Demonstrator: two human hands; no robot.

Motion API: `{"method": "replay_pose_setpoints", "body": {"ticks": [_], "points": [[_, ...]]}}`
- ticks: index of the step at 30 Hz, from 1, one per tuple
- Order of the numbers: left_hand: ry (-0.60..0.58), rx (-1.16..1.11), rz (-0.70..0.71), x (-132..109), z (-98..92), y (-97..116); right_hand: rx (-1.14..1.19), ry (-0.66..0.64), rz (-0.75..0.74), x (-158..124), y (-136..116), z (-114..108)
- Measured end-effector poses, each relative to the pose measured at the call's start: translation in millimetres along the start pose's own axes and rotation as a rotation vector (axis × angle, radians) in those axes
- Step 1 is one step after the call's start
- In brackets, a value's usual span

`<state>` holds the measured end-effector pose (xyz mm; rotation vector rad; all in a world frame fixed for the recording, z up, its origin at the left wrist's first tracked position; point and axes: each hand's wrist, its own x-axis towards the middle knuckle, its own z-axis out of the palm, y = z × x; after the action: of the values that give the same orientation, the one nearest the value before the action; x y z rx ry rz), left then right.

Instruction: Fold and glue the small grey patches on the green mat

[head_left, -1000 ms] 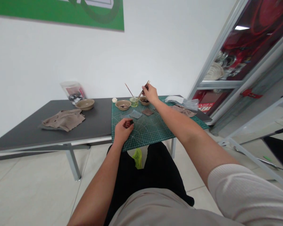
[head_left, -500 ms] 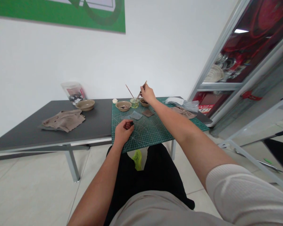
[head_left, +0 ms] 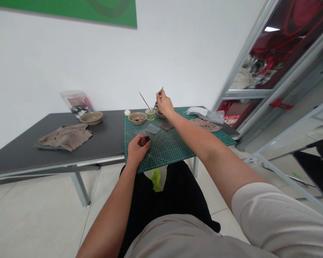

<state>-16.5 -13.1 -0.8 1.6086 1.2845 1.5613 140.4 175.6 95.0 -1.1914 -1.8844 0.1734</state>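
On the green cutting mat [head_left: 172, 143], L hand [head_left: 138, 148] is curled shut round a small dark piece [head_left: 148, 138], held just above the mat. R hand [head_left: 164, 104] has come closer to the small bowl [head_left: 160, 114], fingers pinching a thin wooden stick [head_left: 158, 94], next to a glass jar [head_left: 150, 114] of greenish liquid.
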Motion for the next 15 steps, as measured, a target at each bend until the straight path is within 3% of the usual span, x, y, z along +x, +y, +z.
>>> {"method": "replay_pose_setpoints", "body": {"ticks": [5,15], "points": [[0.014,-0.026,0.011,0,0.1,-2,0.027,0.065,0.073,3,7,0],[0.021,-0.008,0.010,1,-1.2,-7,0.012,-0.016,0.158,8,7,17]]}}
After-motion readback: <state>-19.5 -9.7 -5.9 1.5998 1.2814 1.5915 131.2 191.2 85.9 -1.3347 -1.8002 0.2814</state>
